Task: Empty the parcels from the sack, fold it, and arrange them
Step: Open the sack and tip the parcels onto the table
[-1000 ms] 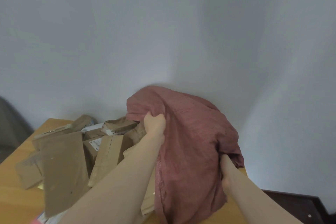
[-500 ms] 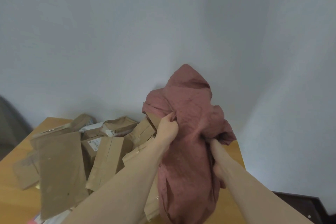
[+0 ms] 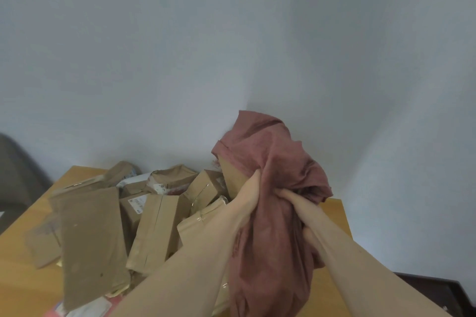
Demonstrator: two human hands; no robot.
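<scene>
- A wooden table [image 3: 23, 288] is standing against a plain pale grey wall [image 3: 180, 46]; a dark, blurred shape at the far left edge is too unclear to identify, and dark flooring [image 3: 438, 291] is showing at lower right.
- Brown parcels [image 3: 154, 224] are lying in a loose heap across the table's left and middle, overlapping one another; several are carrying white labels, unreadable here.
- One flat brown parcel [image 3: 90, 247] is lying nearest the camera on top of the heap.
- The sack [image 3: 270, 213], dusty rose cloth, is hanging bunched and wrinkled above the table's right part, its upper portion standing up in folds; a cardboard corner is poking out of the cloth at upper left.
- The left hand [image 3: 247, 201] is gripping the sack's left side, fingers curled tight into the cloth.
- The right hand [image 3: 298, 201] is gripping the sack's right side, fingers buried in the folds, closed on fabric.
</scene>
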